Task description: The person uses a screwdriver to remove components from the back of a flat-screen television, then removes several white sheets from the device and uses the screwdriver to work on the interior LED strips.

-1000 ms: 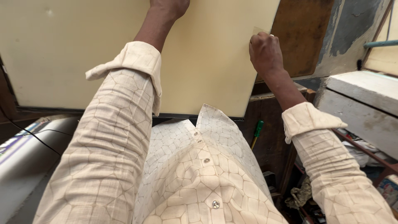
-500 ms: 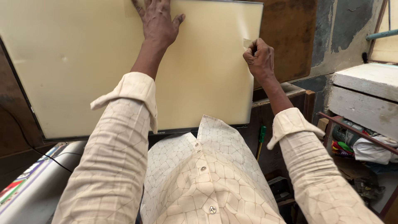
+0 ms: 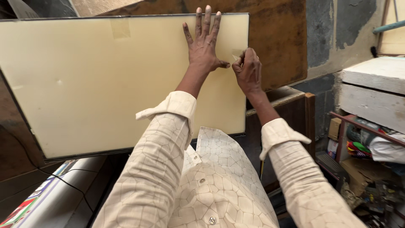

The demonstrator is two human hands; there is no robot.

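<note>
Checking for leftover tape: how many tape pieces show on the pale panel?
2. One tape strip near the panel top edge; a second tape piece at the right hand fingertips. More may be hidden under the hands.

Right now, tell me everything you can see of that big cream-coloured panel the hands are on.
The cream panel is a large flat rectangular sheet with a thin dark edge, matte and pale yellow, standing nearly upright and tilted slightly. A translucent tape patch sits near its top edge. The left hand presses flat on it, fingers spread, near its right side. The right hand pinches a small pale tab at the right edge. A brown board stands behind it.
</note>
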